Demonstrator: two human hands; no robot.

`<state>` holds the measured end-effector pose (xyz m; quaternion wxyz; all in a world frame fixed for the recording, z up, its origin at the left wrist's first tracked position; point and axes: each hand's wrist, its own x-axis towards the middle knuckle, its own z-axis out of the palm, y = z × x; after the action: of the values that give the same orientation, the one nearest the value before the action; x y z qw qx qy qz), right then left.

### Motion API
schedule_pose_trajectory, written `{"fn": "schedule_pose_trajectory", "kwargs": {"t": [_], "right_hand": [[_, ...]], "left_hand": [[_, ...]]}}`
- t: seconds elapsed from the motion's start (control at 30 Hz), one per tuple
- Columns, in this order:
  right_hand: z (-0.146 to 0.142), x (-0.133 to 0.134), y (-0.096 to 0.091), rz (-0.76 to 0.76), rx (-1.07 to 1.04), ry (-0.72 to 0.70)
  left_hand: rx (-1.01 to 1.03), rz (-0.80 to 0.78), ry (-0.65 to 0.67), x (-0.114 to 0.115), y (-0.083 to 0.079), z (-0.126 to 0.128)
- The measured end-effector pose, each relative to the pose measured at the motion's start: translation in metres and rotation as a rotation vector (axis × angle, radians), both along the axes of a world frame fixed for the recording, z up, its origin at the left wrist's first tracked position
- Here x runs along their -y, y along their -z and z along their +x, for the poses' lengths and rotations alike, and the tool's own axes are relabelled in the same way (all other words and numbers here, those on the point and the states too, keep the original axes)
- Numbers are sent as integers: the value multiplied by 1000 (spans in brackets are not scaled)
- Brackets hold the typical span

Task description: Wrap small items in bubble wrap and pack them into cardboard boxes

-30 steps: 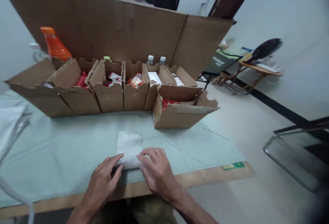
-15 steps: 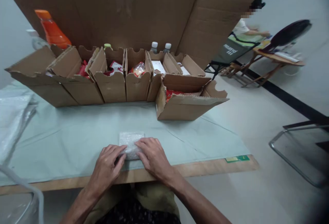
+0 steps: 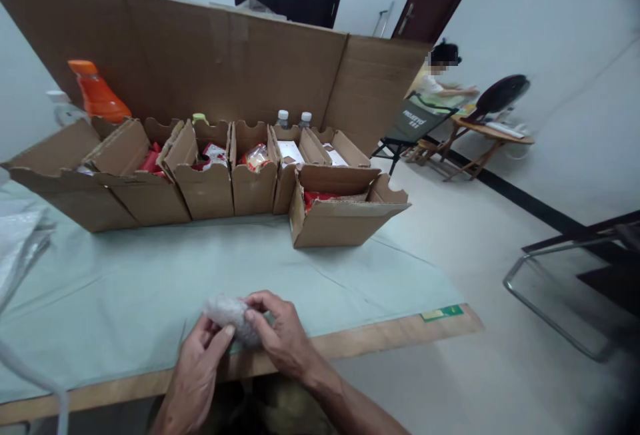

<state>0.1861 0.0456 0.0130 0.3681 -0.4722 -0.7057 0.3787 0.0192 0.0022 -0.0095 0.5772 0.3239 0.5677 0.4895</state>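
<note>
From my remote place I follow the two bare hands. What has just changed: the small bundle of whitish, translucent plastic, which looks like bubble wrap point(image 3: 225, 312), lay flat on the table half a second ago, and now it is tilted up between the left hand point(image 3: 195, 365) and the right hand point(image 3: 284, 338). For the work in hand, I judge this means that the folding is mostly finished and the bundle is now handled as one piece. It is at the near edge of the table, which is covered with light green cloth point(image 3: 140, 275); I cannot tell if its lower side touches. The left fingers are gripping its left end, thumb in front; the right fingers are closed on its right end.

Now I count. There is one bundle. There are seven open-topped brown cardboard boxes: six in a row point(image 3: 200, 194) and one standing in front of the row's right end point(image 3: 350, 225). Behind them stands one tall brown cardboard panel point(image 3: 185, 55). I count one orange plastic bottle point(image 3: 103, 98), three white bottle caps point(image 3: 283, 115) and one yellow-green cap point(image 3: 199, 118). At the left lies one stack of clear plastic sheets point(image 3: 20, 228), whose number I cannot count. On the wooden edge is one green sticker point(image 3: 443, 314).
</note>
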Motion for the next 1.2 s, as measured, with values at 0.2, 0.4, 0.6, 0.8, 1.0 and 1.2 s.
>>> {"fn": "schedule_pose_trajectory", "kwargs": {"t": [0.2,0.4,0.6,0.8,1.0,1.2], "right_hand": [[26,7,-7,-67,-20,-40],[54,-3,-27,-90,19,-243],[114,-18,-92,51,93,-90],[183,-64,-171,422,-100,361],[210,-123,-193,336,87,236],[183,-161,-178,229,437,-38]], "left_hand": [[-179,88,106,3,-5,10],[-244,206,400,2,-14,28],[-625,667,345,-68,-56,46],[-940,1028,128,-158,-85,113],[-913,1145,131,-151,-62,127],[-751,1022,152,-145,-46,131]]}}
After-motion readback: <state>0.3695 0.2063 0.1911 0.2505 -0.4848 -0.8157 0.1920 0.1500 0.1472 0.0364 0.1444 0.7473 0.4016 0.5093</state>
